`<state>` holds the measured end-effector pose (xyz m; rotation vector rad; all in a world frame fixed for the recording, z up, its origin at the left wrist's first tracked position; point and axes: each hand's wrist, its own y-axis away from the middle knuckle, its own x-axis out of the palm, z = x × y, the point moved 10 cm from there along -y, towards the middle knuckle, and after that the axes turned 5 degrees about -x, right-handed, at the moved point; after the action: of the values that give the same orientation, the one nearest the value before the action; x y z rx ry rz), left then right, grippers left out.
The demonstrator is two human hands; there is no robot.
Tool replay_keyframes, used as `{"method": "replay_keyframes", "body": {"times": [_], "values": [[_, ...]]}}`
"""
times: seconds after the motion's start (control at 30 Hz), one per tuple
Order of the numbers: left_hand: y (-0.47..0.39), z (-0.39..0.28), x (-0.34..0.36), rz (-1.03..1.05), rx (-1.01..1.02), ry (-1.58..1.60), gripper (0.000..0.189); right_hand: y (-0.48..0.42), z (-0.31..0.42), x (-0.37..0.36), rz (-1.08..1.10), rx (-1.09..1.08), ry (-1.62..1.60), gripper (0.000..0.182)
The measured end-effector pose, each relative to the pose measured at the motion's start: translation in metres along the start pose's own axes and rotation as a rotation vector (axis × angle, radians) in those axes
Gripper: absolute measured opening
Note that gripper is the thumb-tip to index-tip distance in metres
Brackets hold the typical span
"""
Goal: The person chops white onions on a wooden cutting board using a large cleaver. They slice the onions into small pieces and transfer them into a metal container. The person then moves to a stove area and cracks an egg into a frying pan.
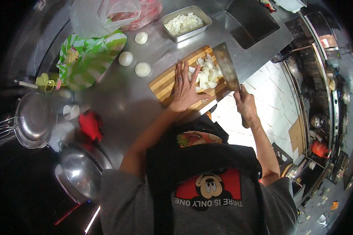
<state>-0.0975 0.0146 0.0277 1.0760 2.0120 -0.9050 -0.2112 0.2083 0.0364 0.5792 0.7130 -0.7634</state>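
Observation:
A striped wooden cutting board [167, 83] lies at the counter's front edge, with a heap of cut onion pieces [206, 75] on its right half. My left hand [186, 88] is spread over the board, fingers apart, at the left side of the heap; whether its fingertips press on any pieces I cannot tell. In my right hand [247, 105] is the handle of a cleaver [226, 66]. Its broad blade slants along the right side of the board, beside the onion pieces.
Peeled onions [142, 69] sit left of the board. Behind it stands a metal pan [188, 34] of chopped onion. A green-and-white plastic bag [91, 58], a clear bag [117, 14], a sink [253, 23], a strainer [33, 120] and a metal bowl [82, 170] surround the work area.

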Motion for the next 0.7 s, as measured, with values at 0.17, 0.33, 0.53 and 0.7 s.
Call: {"method": "replay_keyframes", "body": {"times": [0.17, 0.33, 0.53, 0.7], "values": [[-0.039, -0.010, 0.026, 0.009, 0.106, 0.026, 0.113, -0.011, -0.042, 0.024, 0.091, 0.256, -0.587, 0.029], [-0.057, -0.010, 0.039, -0.062, 0.012, 0.096, 0.099, -0.011, -0.035, 0.087, 0.195, 0.263, -0.772, 0.023], [-0.054, 0.004, 0.024, -0.310, -0.172, 0.463, 0.041, -0.009, 0.009, 0.114, 0.257, 0.217, -0.966, 0.019], [-0.050, 0.010, 0.012, -0.373, -0.256, 0.528, 0.036, -0.007, 0.023, 0.105, 0.282, 0.262, -0.951, 0.017]]}}
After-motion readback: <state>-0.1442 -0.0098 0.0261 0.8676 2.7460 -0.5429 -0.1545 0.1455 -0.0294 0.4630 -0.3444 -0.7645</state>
